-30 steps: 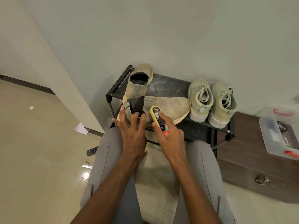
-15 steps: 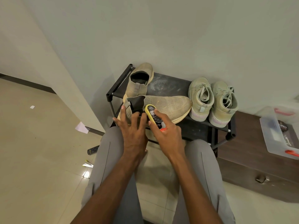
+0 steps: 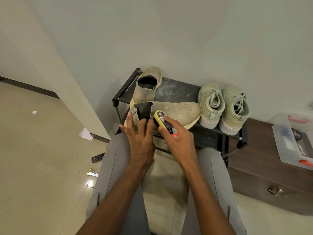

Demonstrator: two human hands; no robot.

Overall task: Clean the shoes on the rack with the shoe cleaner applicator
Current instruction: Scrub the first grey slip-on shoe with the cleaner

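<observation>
Head view: two hands work on a beige knit shoe lying on its side at the front edge of a black shoe rack.

Gripped in the right hand, the shoe cleaner applicator has its yellow sponge end pressed against the shoe just beside the dark collar opening; the index finger lies along the top of its black label, the thumb pinches it from the left, and its red end shows between the fingers. Spread wide with straight fingers, the left hand presses on the heel and collar, touching the shoe just left of the applicator. Another beige shoe stands behind it, and a pair of pale green sneakers sits on the rack's right side.
</observation>
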